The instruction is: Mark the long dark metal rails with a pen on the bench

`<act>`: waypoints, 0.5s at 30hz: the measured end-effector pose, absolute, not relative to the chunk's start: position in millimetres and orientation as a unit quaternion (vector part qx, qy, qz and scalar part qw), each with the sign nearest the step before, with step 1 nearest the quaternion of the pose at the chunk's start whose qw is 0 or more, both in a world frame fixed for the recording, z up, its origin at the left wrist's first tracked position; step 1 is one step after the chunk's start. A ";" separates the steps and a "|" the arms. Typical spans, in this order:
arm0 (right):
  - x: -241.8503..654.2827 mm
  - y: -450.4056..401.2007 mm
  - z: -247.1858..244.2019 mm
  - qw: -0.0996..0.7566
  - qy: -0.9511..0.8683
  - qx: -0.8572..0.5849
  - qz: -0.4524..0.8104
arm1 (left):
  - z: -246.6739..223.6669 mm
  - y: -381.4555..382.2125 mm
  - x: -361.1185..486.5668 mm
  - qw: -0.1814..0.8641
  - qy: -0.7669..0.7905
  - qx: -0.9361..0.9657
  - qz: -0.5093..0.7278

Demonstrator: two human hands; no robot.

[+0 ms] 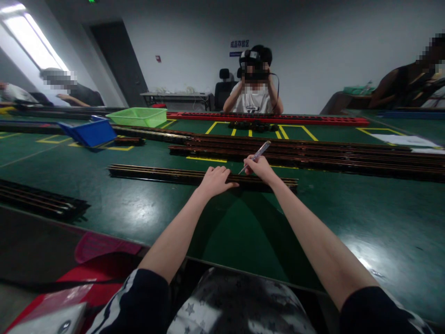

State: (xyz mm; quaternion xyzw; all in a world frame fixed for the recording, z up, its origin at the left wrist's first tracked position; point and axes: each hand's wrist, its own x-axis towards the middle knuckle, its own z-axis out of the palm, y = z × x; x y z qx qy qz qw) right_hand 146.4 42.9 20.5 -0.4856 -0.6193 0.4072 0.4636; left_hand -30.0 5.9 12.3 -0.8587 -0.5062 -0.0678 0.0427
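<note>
One left hand point(216, 180) holding dark strips point(160, 174), right hand point(259, 166) gripping slim tool point(262, 149), blue bin point(92, 133), bundles point(320, 155) beyond

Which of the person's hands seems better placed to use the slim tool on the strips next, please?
Probably the right hand: it holds the slim tool, tip angled down toward the dark strips, while the left hand rests over them without a tool.

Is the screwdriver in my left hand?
No, your right hand holds the screwdriver, while your left hand rests on the dark strips.
</note>
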 end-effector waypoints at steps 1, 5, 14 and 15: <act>146.5 42.8 20.3 0.464 -0.622 -0.484 0.404 | 12.3 6.4 -30.5 0.042 -0.506 -0.859 -0.067; 147.5 43.2 18.8 0.464 -0.628 -0.484 0.396 | 13.7 7.7 -31.3 0.032 -0.505 -0.860 -0.068; 143.0 44.1 15.3 0.446 -0.662 -0.458 0.391 | 18.7 9.5 -42.3 0.003 -0.517 -0.854 -0.063; 142.0 43.6 15.4 0.445 -0.664 -0.456 0.392 | 19.1 10.0 -44.2 0.000 -0.520 -0.852 -0.061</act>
